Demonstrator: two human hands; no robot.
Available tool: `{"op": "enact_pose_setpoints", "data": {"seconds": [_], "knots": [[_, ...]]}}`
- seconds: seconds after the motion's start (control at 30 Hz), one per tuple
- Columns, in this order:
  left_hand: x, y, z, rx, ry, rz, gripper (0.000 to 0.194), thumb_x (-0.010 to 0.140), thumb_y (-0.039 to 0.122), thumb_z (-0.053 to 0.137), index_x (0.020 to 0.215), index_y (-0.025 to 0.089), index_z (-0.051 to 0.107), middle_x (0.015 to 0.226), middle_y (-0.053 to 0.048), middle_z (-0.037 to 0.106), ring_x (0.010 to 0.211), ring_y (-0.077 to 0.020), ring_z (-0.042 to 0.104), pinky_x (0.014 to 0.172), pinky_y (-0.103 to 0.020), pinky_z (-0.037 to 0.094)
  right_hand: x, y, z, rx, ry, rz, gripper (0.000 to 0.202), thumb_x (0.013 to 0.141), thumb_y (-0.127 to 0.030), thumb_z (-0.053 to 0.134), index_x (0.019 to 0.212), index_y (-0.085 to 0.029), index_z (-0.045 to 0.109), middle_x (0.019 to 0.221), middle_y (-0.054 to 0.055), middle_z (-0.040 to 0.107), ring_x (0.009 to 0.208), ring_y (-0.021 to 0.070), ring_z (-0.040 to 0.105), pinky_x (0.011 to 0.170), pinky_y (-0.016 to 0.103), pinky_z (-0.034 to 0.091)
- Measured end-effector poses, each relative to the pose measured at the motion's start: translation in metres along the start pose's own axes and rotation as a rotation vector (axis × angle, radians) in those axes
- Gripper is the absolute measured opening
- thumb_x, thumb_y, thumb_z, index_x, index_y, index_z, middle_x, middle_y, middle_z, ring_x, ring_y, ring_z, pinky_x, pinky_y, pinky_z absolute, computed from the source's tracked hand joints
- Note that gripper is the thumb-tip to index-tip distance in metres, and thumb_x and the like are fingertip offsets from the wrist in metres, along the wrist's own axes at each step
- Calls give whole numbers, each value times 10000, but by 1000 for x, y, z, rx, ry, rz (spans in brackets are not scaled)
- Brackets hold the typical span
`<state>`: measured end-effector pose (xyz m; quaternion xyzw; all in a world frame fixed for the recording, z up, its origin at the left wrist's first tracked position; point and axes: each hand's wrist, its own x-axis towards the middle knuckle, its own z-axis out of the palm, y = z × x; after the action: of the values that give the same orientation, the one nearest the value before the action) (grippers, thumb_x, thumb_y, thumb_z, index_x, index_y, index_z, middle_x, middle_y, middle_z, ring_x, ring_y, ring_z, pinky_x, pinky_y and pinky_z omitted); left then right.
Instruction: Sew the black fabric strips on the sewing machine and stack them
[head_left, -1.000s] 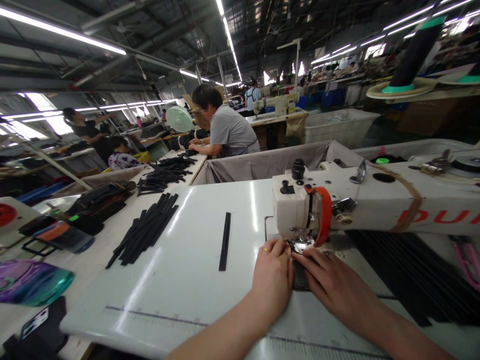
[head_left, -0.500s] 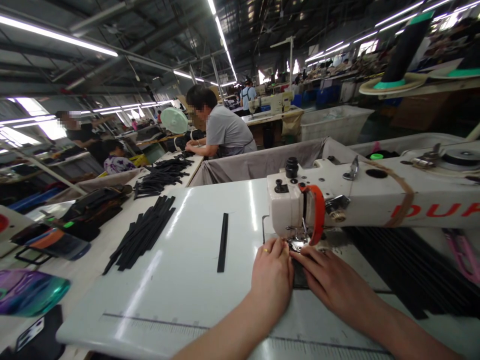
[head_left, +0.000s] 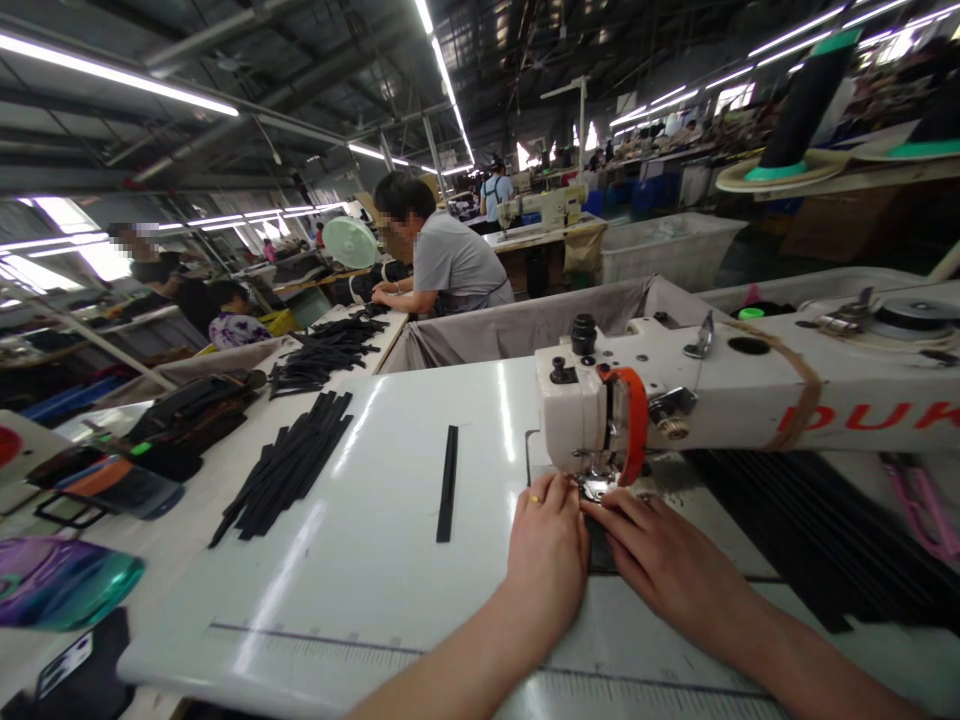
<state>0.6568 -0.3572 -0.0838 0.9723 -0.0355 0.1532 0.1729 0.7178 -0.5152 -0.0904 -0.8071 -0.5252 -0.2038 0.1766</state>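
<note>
Both hands meet at the presser foot (head_left: pixel 596 488) of a white sewing machine (head_left: pixel 720 385). My left hand (head_left: pixel 547 540), with a ring on one finger, is closed, its fingertips pressed down just left of the foot. Close to the foot's front right, my right hand (head_left: pixel 660 550) has its fingers together and pressing down. Between them shows a bit of dark material, seemingly a black fabric strip, mostly hidden by the fingers. A single black strip (head_left: pixel 448 485) lies on the white table (head_left: pixel 375 570) left of my hands.
A pile of black strips (head_left: pixel 289 465) lies on the left. Long black strips (head_left: pixel 795 535) and pink scissors (head_left: pixel 922 505) are right of my hands, under the machine arm. A purple-green bottle (head_left: pixel 67 585) and a phone (head_left: pixel 71 660) sit far left. Another person (head_left: pixel 457 260) works beyond the table.
Hardly anything differs. Both hands stay at the presser foot, and the view has shifted very slightly.
</note>
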Motion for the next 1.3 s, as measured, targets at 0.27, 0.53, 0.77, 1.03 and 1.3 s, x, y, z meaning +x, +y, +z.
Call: {"op": "enact_pose_setpoints", "data": {"seconds": [0.27,0.53,0.77,1.03,1.3], "knots": [[-1,3,-1,-6,-22,-8,255,941,103,430,1107,128,622,1170,-131,637,1139,-289,540,982,-481,488,0,1,0,-6,9,-9,375,924,-129,403,1249,-179,584,1066,108,680,897,253,644,802,434,540],[15,-31,-7,-297,96,-58,295,887,38,461,1010,187,683,1075,-75,661,1034,-219,597,943,-389,520,-5,4,0,-49,28,-50,354,915,-110,409,1200,-142,617,1088,126,687,932,252,646,849,436,527],[61,-76,-14,-25,-110,116,206,921,114,535,936,231,704,1102,-23,690,1131,-216,583,1041,-413,453,-6,2,-2,-82,-1,-64,350,924,-91,395,1184,-110,627,1085,131,688,922,245,641,878,438,524],[19,-24,-30,130,-137,-116,237,933,181,532,784,160,715,852,-78,652,852,-235,631,802,-360,538,-9,2,-1,103,-70,-39,357,933,-205,509,1279,-172,591,1249,128,637,1100,257,625,918,422,553],[-24,-19,-26,-187,-40,-18,223,887,152,637,1103,173,688,1186,-79,660,1116,-255,576,991,-420,494,-11,2,-8,308,-173,-18,456,836,-311,709,1267,-190,618,1313,117,612,1178,263,601,980,390,532]]}}
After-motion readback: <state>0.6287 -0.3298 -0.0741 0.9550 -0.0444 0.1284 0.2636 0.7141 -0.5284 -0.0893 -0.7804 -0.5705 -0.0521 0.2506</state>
